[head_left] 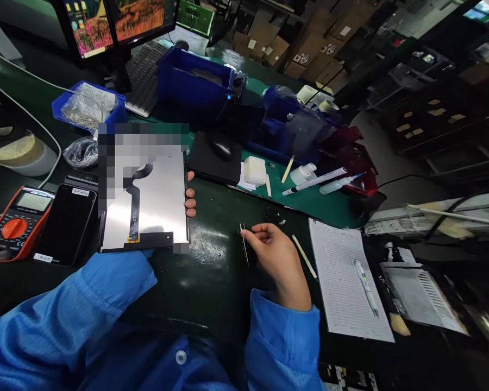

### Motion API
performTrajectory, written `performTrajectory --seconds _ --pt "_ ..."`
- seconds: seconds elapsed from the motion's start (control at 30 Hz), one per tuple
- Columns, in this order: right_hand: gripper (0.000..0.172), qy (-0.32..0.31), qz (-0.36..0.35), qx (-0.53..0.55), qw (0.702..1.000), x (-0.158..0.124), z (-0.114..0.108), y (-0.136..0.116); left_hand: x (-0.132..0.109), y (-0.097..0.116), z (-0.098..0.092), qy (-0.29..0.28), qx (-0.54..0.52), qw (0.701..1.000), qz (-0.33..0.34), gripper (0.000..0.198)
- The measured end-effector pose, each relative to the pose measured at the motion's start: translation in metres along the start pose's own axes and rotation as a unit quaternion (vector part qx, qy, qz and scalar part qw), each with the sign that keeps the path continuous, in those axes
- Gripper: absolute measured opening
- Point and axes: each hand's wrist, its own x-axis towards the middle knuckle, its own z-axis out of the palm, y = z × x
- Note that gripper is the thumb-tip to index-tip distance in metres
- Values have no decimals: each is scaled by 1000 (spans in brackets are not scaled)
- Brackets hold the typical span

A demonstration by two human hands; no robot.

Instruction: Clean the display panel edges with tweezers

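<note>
My left hand (190, 201) is wrapped round a display panel (163, 195) from behind, and only its fingertips show at the right edge. The panel's silvery back faces me, with a dark flex cable running down to a black strip along the bottom; its upper part is blurred out. To the right, my right hand (271, 247) pinches slim metal tweezers (245, 245) between thumb and fingers, tips pointing down over the dark table. The tweezers are apart from the panel. Beside that hand lies a thin pale stick (305, 257).
On the left are an orange multimeter (14, 228) and a black phone-like device (67, 224). Blue bins (195, 81), a keyboard (144, 81) and a mouse (220, 146) stand farther back. A lined sheet (342, 277) with a pen (365, 288) lies at right.
</note>
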Motion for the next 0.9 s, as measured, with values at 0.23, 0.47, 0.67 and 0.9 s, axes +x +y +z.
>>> performTrajectory --seconds 0.23,0.47,0.67,0.9 --pt "11 -87 -58 -85 991 -9 12 -4 -4 1 11 11 22 999 -48 35" --pt "12 -92 -322 140 932 -26 33 -16 5 2 -9 -52 23 993 -102 41" --pt "12 -51 -453 90 885 -27 38 -17 6 2 -8 -32 52 991 -122 46" --pt "14 -34 -475 63 877 -26 39 -17 6 5 -3 -45 66 985 -152 55"
